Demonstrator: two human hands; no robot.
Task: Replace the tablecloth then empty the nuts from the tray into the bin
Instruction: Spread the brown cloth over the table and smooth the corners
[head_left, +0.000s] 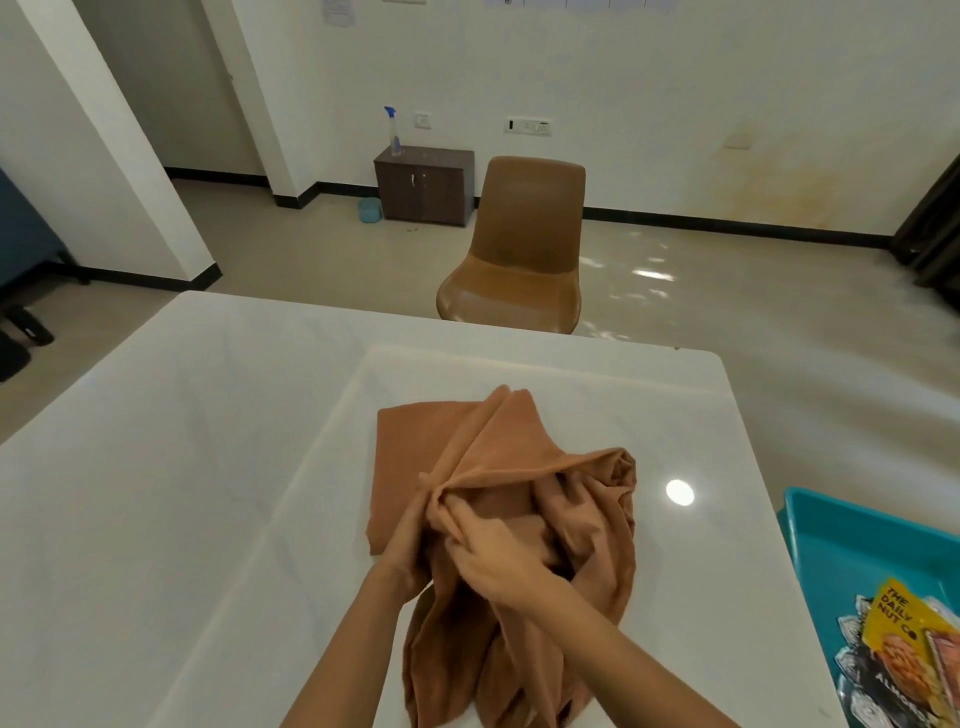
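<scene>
Both forearms entered from the bottom of the frame and met at lower centre. The right hand (491, 564) reached in from the lower right, palm down, with its fingers curled round a fold of the brown cloth (467, 457) and pinching it. The left hand (408, 543) came up from the lower left, just beside the right one and touching the same bunch of fabric. Its fingers went under the fold and were hidden, so it could not be told if they closed on the cloth or lay flat.

The cloth lay on the white table (182, 467), at centre and lower centre of the frame. Its far part was flat and folded, and its near part was crumpled and ran out of the bottom edge between the arms.

The teal tray (857, 545) stood at the lower right, cut off by the right edge. It was hard to say if it rested on the table or beside it. The packets (891, 631) lay in its near end, also cut by the frame, and only part of the print could be read.

Behind the table, at upper centre, stood a brown chair (524, 244). A dark cabinet (423, 187) stood to its left with a spray bottle (393, 132) on top.
</scene>
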